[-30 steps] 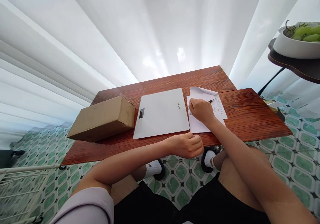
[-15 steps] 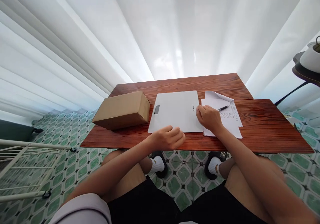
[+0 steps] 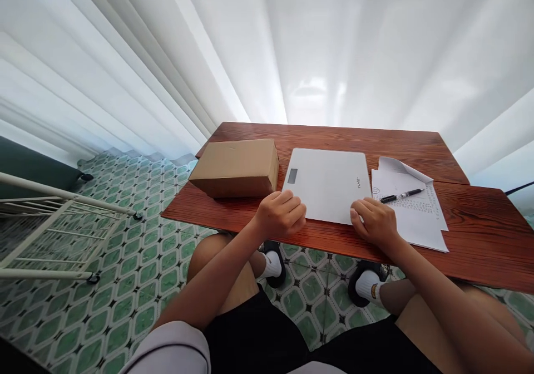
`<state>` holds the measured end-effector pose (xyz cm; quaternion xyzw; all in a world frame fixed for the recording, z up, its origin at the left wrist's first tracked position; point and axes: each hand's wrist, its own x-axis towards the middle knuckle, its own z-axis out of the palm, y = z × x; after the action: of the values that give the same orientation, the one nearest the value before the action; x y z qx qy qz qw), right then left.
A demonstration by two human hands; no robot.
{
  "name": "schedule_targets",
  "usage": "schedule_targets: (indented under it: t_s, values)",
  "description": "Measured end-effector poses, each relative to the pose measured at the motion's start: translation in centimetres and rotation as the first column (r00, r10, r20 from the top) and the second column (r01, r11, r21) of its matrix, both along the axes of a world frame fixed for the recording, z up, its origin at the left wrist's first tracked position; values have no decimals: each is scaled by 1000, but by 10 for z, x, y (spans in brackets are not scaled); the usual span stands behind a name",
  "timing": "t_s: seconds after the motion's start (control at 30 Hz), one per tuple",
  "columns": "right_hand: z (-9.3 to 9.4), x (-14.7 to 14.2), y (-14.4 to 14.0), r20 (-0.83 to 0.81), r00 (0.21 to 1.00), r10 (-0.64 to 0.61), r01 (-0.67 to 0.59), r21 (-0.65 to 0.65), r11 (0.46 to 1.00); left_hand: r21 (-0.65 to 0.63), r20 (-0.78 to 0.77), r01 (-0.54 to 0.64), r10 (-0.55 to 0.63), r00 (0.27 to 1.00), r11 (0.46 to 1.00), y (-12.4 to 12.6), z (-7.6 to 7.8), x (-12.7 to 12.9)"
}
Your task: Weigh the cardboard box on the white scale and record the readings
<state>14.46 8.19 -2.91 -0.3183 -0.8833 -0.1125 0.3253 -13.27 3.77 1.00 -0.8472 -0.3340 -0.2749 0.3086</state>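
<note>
A flat white digital scale [image 3: 329, 182] with a small dark display lies in the middle of the wooden table. My left hand [image 3: 281, 213] is curled into a fist at the scale's near left corner, above the table's front edge. At the near right corner of the scale rests my right hand [image 3: 374, 221], its fingers also folded in, partly over the papers beside it. Nothing shows in either hand. Right of the scale, a black pen [image 3: 401, 196] lies across the sheets of paper [image 3: 417, 226], which carry small writing; the top sheet is curled at its far edge.
A closed cardboard box [image 3: 236, 165] stands on the table [image 3: 479, 224] left of the scale. White curtains [image 3: 317, 45] hang behind. A white wheeled metal rack [image 3: 54, 229] stands on the green tiled floor at the left. My legs are under the table's front edge.
The view has turned, so the table things sit further right. My left hand has shifted left along the scale's front edge. My right hand has come nearer to me, showing more of the pen.
</note>
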Motion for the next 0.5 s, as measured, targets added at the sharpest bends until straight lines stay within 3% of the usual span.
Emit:
schedule_targets:
  t_s: [0.2,0.5]
  values:
    - [-8,-12,-15,159,977,143,-159,94,983,-7,106,-84,85,991,996,3,2,-20]
    - [-8,-11,-16,208,967,148,-181,150,972,-19,213,-137,138,967,990,6,6,-35]
